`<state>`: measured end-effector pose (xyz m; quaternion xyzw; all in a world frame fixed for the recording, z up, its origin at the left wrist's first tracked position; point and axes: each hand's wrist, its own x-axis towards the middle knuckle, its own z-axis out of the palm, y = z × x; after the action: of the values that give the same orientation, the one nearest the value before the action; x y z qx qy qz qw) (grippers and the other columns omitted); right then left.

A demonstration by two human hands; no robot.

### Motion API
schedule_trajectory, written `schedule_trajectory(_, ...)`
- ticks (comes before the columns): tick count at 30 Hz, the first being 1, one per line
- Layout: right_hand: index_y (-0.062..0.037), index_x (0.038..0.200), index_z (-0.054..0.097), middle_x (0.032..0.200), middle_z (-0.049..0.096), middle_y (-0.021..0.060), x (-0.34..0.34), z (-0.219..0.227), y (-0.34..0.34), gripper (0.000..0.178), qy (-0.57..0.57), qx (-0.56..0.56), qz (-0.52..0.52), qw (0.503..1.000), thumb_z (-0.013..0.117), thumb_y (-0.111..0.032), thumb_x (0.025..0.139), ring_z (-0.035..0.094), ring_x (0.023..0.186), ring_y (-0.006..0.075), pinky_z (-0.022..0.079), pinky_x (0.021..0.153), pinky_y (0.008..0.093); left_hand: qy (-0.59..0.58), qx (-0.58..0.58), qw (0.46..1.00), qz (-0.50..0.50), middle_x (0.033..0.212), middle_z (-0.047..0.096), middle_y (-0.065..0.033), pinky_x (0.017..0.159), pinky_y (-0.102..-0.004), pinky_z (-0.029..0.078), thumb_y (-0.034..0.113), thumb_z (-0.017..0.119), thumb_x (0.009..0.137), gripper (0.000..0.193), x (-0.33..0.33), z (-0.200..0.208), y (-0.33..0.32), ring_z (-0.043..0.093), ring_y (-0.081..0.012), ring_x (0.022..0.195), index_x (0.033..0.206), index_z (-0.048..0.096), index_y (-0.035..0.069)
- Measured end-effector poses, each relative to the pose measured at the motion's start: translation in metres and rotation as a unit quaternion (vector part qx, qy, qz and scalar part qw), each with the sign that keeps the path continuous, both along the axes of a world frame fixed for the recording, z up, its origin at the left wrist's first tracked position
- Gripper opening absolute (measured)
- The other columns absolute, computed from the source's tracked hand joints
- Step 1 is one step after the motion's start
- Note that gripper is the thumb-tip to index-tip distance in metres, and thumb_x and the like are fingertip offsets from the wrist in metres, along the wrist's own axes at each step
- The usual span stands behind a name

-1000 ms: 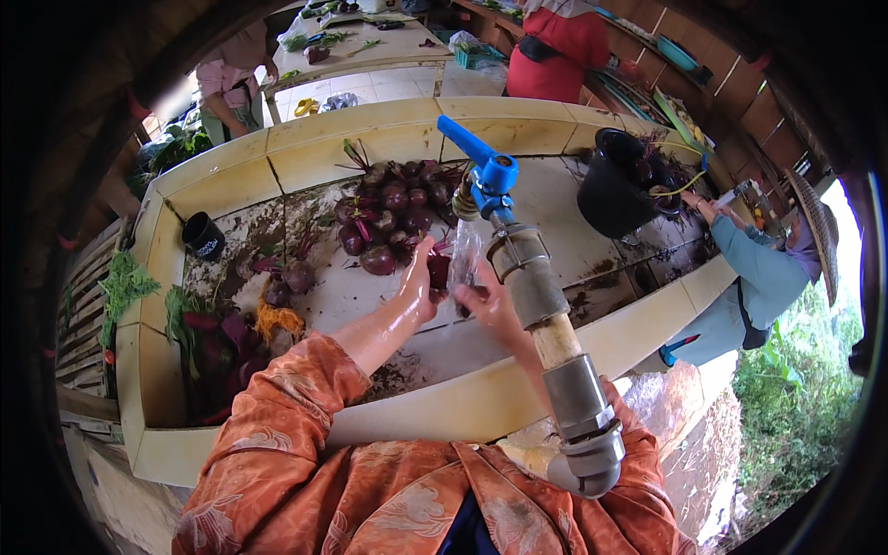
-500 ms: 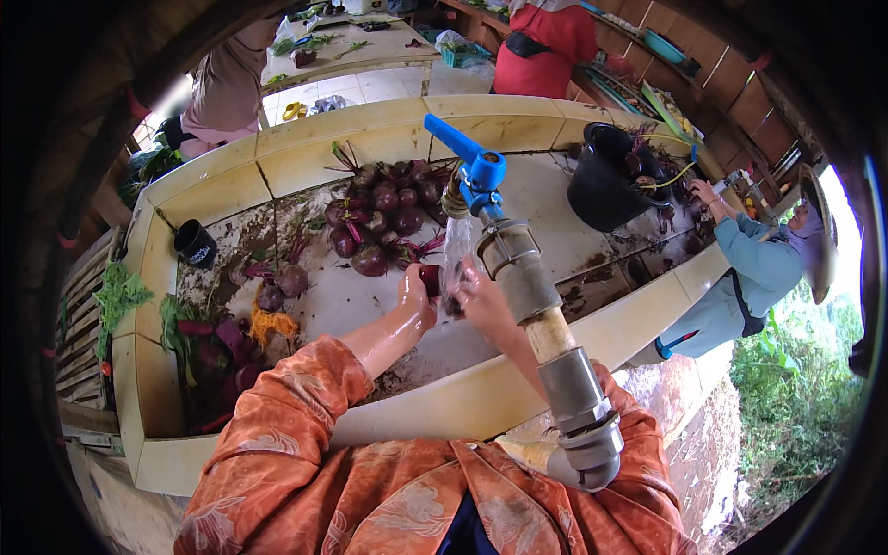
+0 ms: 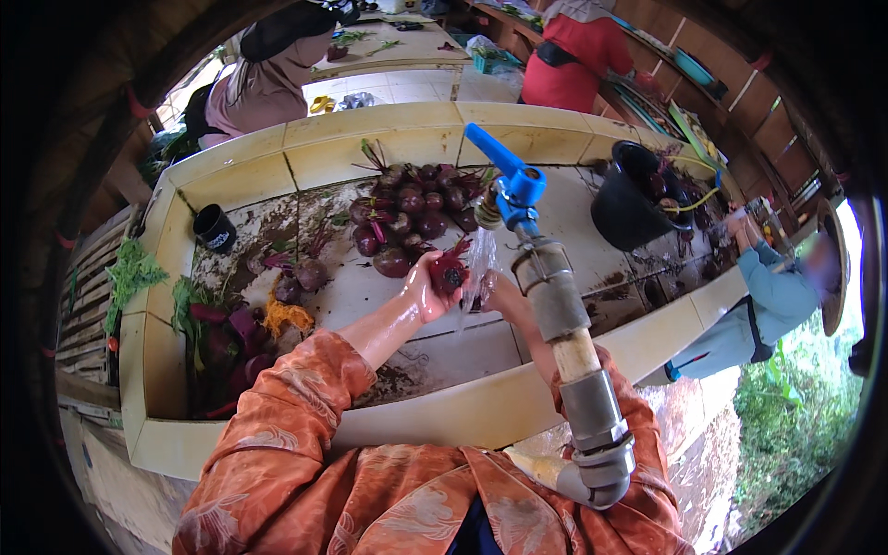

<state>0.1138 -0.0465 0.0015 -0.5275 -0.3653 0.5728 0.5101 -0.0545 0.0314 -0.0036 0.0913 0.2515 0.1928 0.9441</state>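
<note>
My left hand (image 3: 427,294) is closed around a wet beetroot (image 3: 450,274), its cut crown facing up, just left of the running water (image 3: 482,254). The stream falls from a tap with a blue lever (image 3: 495,151). My right hand (image 3: 502,298) is behind the stream and next to the grey pipe (image 3: 551,282); its fingers are curled against something dark that the splashing water hides. A heap of beetroots (image 3: 407,208) with reddish stems lies on the basin floor beyond my hands.
The tiled basin (image 3: 222,180) also holds a black cup (image 3: 215,228), orange netting (image 3: 288,316), leafy scraps and a black bucket (image 3: 622,215) of beetroots. A co-worker in blue-green (image 3: 775,289) reaches in at the right. Two other people stand beyond the far rim.
The view has turned slightly, so the basin sits further right. My left hand has turned the beetroot upward beside the water, and my right hand has drawn a little away from it.
</note>
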Motion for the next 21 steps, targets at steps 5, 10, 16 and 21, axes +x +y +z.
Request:
schedule_trajectory(5,-0.0043,0.118,0.049,0.104,0.057,0.0074,-0.001,0.004,-0.001,0.034,0.072,-0.001,-0.025,0.997,0.055,-0.014,0.086,0.053,0.094,0.0167,0.043,0.081,0.0322,0.053,0.031,0.998,-0.024,0.074,0.060,0.0030,0.040,-0.0216,0.036,0.051,0.056,0.078,0.033,0.000,0.011,-0.007,0.056,-0.0137,0.060,0.081,0.059,0.019)
schedule_trajectory(10,-0.0030,0.105,0.055,0.098,0.057,0.0080,-0.015,-0.013,-0.016,0.025,-0.034,0.148,-0.043,0.987,0.057,-0.014,0.083,0.052,0.094,0.0191,0.040,0.084,0.0329,0.092,0.051,0.994,0.004,0.076,0.060,0.0000,0.040,-0.0243,0.037,0.043,0.051,0.080,0.030,0.011,0.007,-0.016,0.054,-0.0148,0.058,0.086,0.059,0.014)
schedule_trajectory(16,-0.0010,0.092,0.056,0.085,0.053,0.0082,-0.024,-0.016,-0.021,0.015,-0.105,0.128,-0.072,0.984,0.056,-0.013,0.082,0.054,0.084,0.0170,0.043,0.077,0.0295,0.116,0.026,0.987,0.112,0.076,0.059,-0.0054,0.056,-0.0317,0.051,0.033,0.049,0.082,0.025,0.021,-0.012,-0.028,0.059,-0.0200,0.070,0.086,0.057,0.009)
schedule_trajectory(21,-0.0007,0.101,0.052,0.086,0.054,0.0073,-0.025,0.008,-0.027,0.022,-0.107,0.029,-0.099,0.989,0.055,-0.013,0.082,0.055,0.083,0.0172,0.043,0.076,0.0286,0.047,-0.010,0.994,0.101,0.074,0.059,-0.0056,0.052,-0.0317,0.051,0.035,0.050,0.083,0.027,0.017,-0.013,-0.027,0.059,-0.0213,0.062,0.084,0.058,0.009)
